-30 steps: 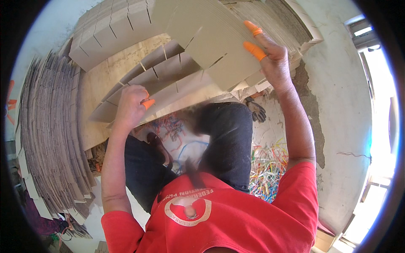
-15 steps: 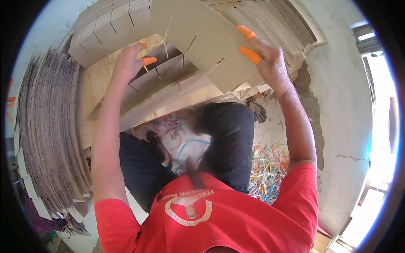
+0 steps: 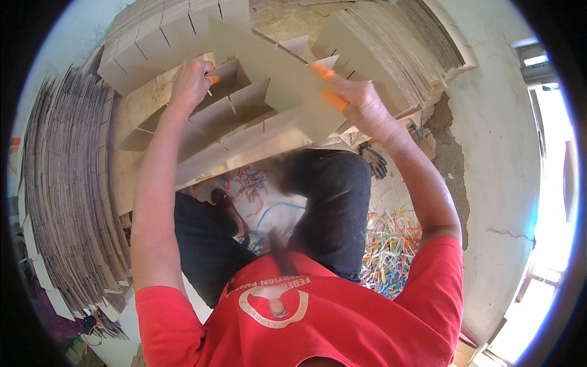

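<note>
Several slotted cardboard strips (image 3: 229, 116) stand on edge, side by side, on the wooden table in front of me. A broader cardboard sheet (image 3: 275, 70) lies slantwise across them, meeting the strips near their right part. My right hand (image 3: 354, 101), with orange finger covers, grips this sheet by its right edge. At the left, my left hand (image 3: 192, 82) is closed with its fingers curled at the far strips, pinching a strip's upper edge. Its fingertips, also in orange covers, are partly hidden.
Slotted cardboard is stacked at the back left (image 3: 171, 33) and back right (image 3: 379, 58). A tall cardboard pile (image 3: 70, 189) stands left of the wooden table (image 3: 278, 18). Coloured straps (image 3: 391, 251) and a dark glove (image 3: 374, 160) lie on the floor, beside a wall (image 3: 495, 183).
My right hand has moved left and slightly nearer, bringing the sheet down across the strips. The strips have spread farther apart. My left hand has shifted slightly away and its fingers are more curled.
</note>
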`<state>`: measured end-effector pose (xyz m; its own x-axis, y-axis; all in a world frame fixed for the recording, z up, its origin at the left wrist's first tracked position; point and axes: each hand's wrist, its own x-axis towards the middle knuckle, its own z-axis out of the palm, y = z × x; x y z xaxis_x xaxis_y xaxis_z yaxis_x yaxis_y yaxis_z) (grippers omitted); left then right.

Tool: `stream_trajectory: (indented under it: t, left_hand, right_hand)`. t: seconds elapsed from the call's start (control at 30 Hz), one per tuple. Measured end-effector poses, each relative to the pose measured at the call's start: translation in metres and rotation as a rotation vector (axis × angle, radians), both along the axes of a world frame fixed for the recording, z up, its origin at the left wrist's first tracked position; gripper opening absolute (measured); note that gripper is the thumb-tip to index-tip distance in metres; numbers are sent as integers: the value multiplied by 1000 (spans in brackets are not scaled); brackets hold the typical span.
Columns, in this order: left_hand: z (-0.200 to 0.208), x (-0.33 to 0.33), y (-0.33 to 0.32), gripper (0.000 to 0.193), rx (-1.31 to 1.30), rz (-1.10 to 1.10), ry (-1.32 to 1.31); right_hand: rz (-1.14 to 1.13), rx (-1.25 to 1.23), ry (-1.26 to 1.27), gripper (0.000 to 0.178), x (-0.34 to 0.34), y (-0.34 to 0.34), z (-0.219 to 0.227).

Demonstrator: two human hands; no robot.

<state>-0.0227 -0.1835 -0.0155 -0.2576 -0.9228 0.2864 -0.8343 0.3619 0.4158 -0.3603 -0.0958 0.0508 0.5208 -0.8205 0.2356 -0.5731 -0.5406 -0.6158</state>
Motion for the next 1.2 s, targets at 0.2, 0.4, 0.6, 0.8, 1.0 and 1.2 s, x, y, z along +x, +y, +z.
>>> stream_trajectory:
  t: [0.2, 0.4, 0.6, 0.8, 1.0, 1.2]
  left_hand:
    - [-8, 4, -5, 38, 1, 27, 9]
    - [-10, 6, -10, 36, -9, -43, 40]
    - [6, 8, 1, 22, 106, 84, 99]
    - [83, -18, 93, 32, -171, 163, 400]
    - [76, -10, 167, 23, -220, 166, 433]
    - [41, 3, 188, 21, -171, 175, 529]
  right_hand:
    - [15, -85, 123, 21, 7, 9, -10]
    - [72, 12, 227, 26, 9, 17, -26]
    - [5, -276, 395, 30, 5, 13, -28]
    - [-712, -625, 770, 41, -93, -22, -38]
    - [-716, -430, 773, 31, -148, -46, -59]
    - [-898, -311, 558, 25, -131, -44, -41]
